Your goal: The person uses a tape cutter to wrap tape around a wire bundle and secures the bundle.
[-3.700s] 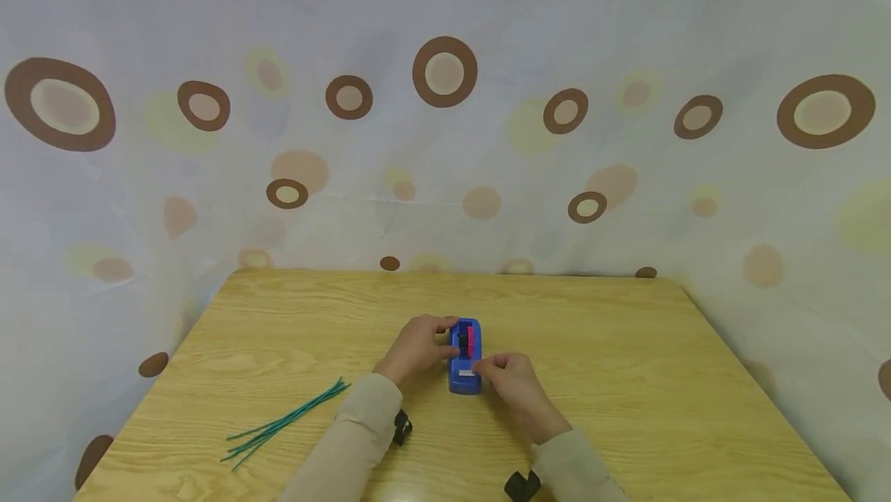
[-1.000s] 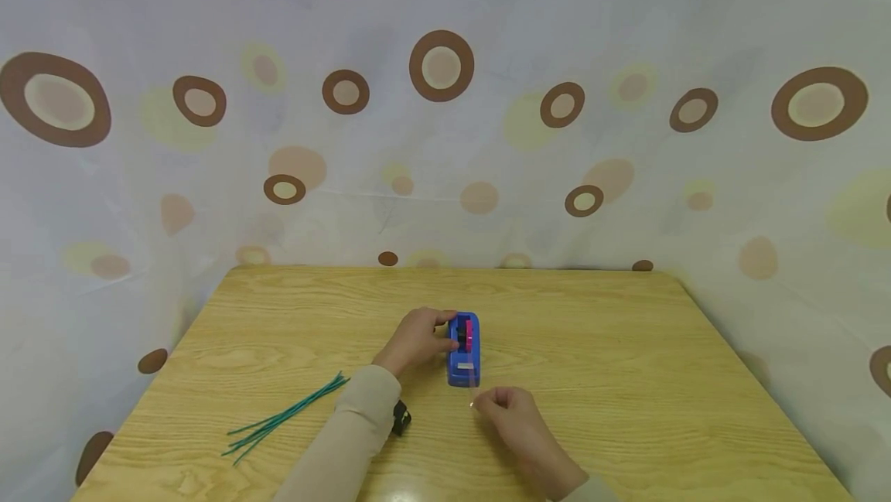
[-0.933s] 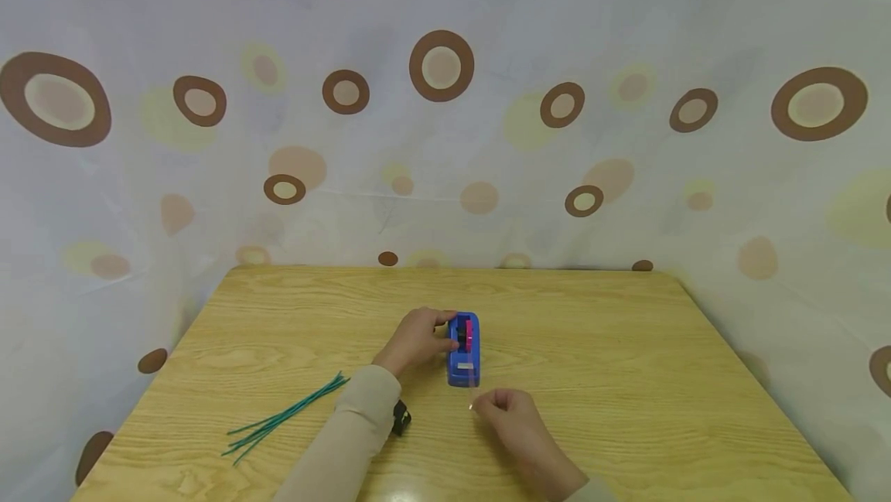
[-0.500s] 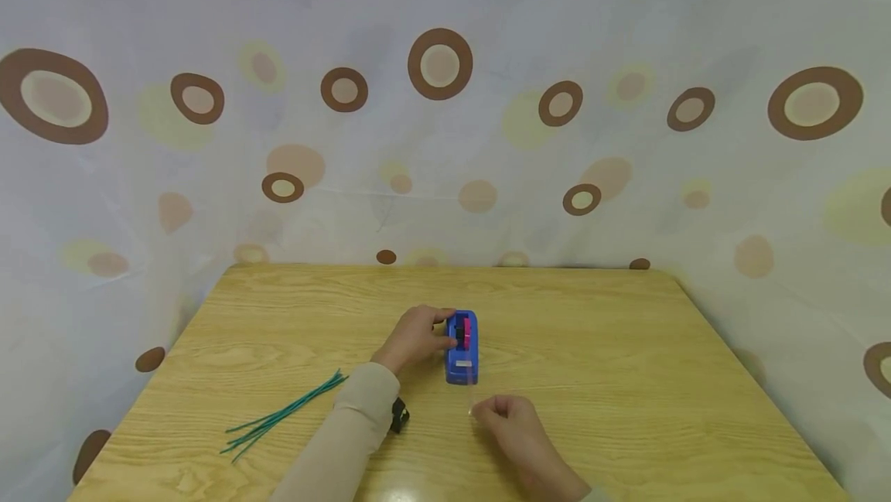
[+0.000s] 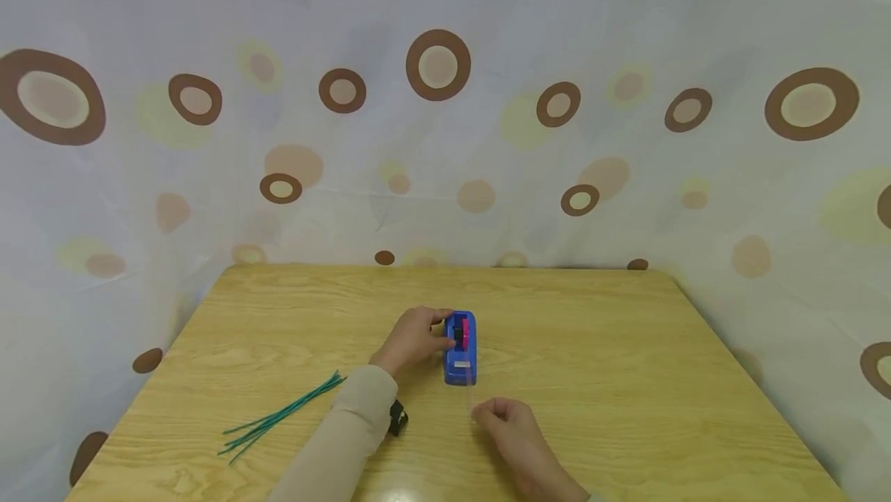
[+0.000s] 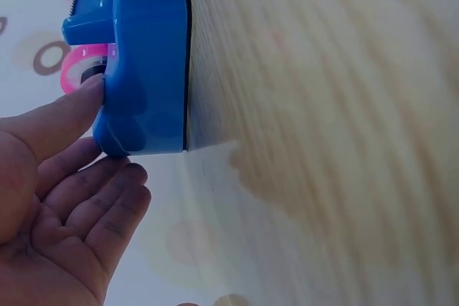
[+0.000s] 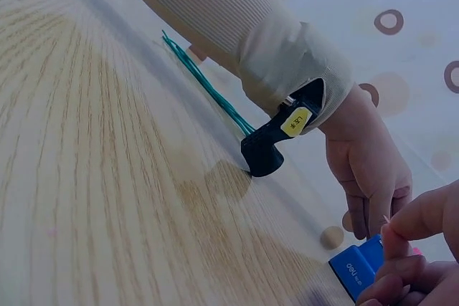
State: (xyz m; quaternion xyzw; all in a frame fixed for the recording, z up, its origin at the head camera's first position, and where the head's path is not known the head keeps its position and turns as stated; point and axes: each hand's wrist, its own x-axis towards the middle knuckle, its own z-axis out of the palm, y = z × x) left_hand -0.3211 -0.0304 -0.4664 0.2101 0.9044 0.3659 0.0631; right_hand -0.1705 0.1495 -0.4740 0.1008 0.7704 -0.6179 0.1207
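Note:
A blue tape dispenser [image 5: 450,372] with a pink tape roll [image 5: 465,334] stands on the table. My left hand [image 5: 411,339] grips its far part; in the left wrist view the thumb [image 6: 79,102] presses the side near the roll's black hub, and the other fingers lie behind the dispenser's end. My right hand [image 5: 515,432] is nearer to me, thumb and forefinger pinching the end of a clear tape strip [image 5: 469,395]. The strip stretches from the dispenser's front to those fingertips. In the right wrist view, the right hand [image 7: 423,249] covers part of the dispenser [image 7: 353,266].
A loose bundle of thin green sticks [image 5: 281,414] lies on the wooden table [image 5: 592,347] to the left of the left forearm. A black wrist camera [image 5: 397,418] sits under the left sleeve. Behind the table hangs a white curtain [image 5: 487,138] with brown rings.
My right hand has drawn back from the dispenser's front toward me, and the tape strip between them has grown longer. The left hand keeps its hold on the dispenser.

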